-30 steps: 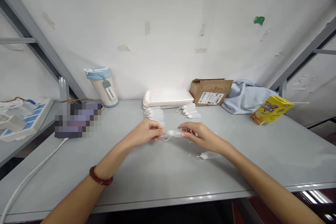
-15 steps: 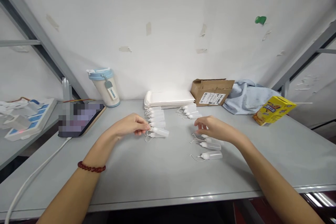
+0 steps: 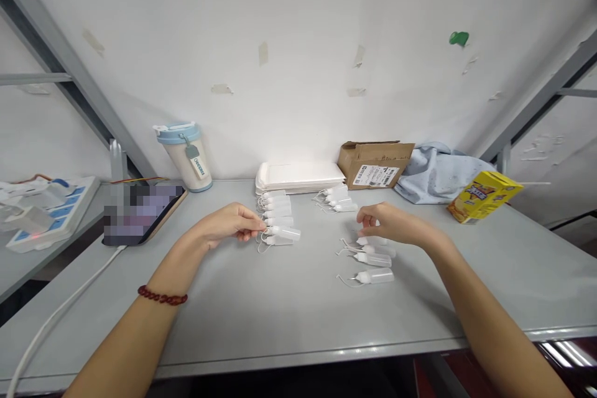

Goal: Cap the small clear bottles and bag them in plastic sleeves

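My left hand (image 3: 237,224) pinches the tip end of a small translucent needle-tip bottle (image 3: 285,233), which lies over another one at the near end of the left column. More such bottles (image 3: 277,212) lie side by side behind it, their thin white cap strings pointing left. My right hand (image 3: 385,224) hovers just above the near right group, fingers curled with a gap to the thumb and no object visible between them. Partly under it lies a bottle (image 3: 373,240). Closer to me are more bottles (image 3: 375,259), the nearest bottle (image 3: 375,276) lying a little apart.
White flat packs (image 3: 301,175) are stacked at the wall beside a cardboard box (image 3: 375,165). Several bottles (image 3: 336,198) lie before them. Blue cloth (image 3: 436,174) and a yellow carton (image 3: 485,196) stand right. Left are a tumbler (image 3: 189,158), a phone (image 3: 144,214) with cable, and a power strip (image 3: 56,214).
My right hand has shifted slightly right over the near right bottles, uncovering more of the bottle below. My left hand stays in place, pinching the same bottle.
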{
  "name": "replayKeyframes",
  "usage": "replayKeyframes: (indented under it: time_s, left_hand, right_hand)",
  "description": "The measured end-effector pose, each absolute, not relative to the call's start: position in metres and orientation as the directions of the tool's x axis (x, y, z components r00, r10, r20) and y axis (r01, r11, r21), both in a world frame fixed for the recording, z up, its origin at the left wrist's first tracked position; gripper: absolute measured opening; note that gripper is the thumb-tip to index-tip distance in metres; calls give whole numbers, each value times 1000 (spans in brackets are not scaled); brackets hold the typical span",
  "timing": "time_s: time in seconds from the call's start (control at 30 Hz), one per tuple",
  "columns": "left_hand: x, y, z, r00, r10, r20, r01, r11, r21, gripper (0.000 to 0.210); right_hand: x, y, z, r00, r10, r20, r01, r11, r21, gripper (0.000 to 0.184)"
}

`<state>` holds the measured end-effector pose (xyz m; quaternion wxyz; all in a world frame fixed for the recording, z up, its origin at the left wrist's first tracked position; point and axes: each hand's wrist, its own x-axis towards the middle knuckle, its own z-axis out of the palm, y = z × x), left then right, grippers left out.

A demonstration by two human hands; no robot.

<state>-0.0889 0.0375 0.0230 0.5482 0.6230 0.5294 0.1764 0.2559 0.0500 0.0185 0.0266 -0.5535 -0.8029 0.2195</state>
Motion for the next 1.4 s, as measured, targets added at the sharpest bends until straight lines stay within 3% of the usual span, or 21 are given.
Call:
replayKeyframes:
  time_s: [0.43,0.93,1.17,1.4]
  left_hand:
    - [-91,40,18,289,870,-399,489,224,843,26]
    - [-96,42,18,287,849,-443,505,259,823,26]
    - [-92,37,22,196,851,-487,638,267,722,30]
    - [-89,36,24,121,908,-402,683,218,697,32]
  right_hand:
    - [264,53,20,-363,894,-261,889,250,-383,23]
    - [273,55,21,-344,846,-407,913,199,-357,37]
    - [268,54,22,-311,839,-447,933,181,-310,34]
    - [262,54,19,-340,841,-422,927,226,-298,24]
